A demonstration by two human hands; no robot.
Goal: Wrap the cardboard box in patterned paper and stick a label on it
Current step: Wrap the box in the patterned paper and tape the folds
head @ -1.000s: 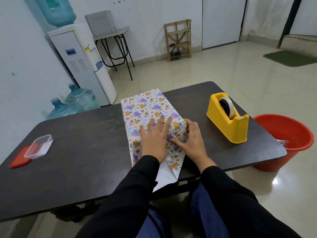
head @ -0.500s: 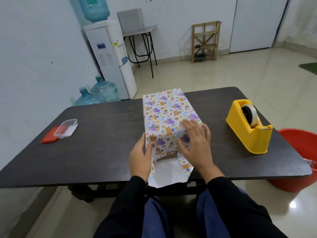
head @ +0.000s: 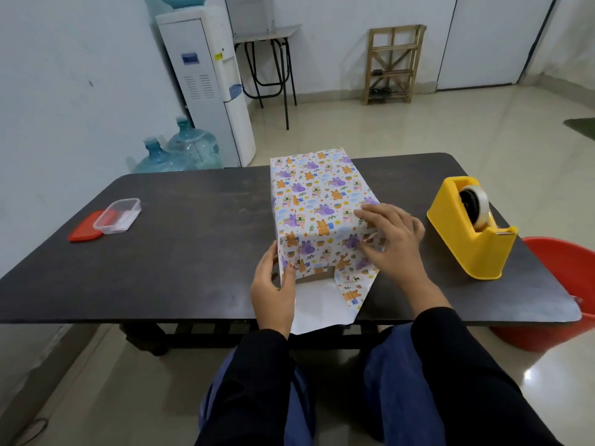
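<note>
- Versus 1.0 s ago: left hand (head: 273, 284) is off the top of the box and now sits at its near-left corner. Right hand (head: 392, 243) has gone from the near-right side up onto the top.
- Versus 0.5 s ago: both hands keep much the same places; only the view has shifted.
- Left hand: thumb up along the left side, fingers curled onto the near end, gripping the patterned paper (head: 315, 201) at that corner.
- Right hand: palm down, fingers spread and nearly straight, pressing the paper flat over the near-right top corner. It grasps nothing.
- Cardboard box (head: 314, 277): between the two hands on the dark table (head: 193, 252), its long side running away from the person. Bare cardboard shows only in a strip low on the near end.
- The paper's white underside lies flat between the wrists and overhangs the table edge.
- Yellow tape dispenser (head: 473, 233): just right of the right hand, not touching it.
- Clear plastic container (head: 117, 215) on a red lid (head: 85, 228): well left of the left hand.
</note>
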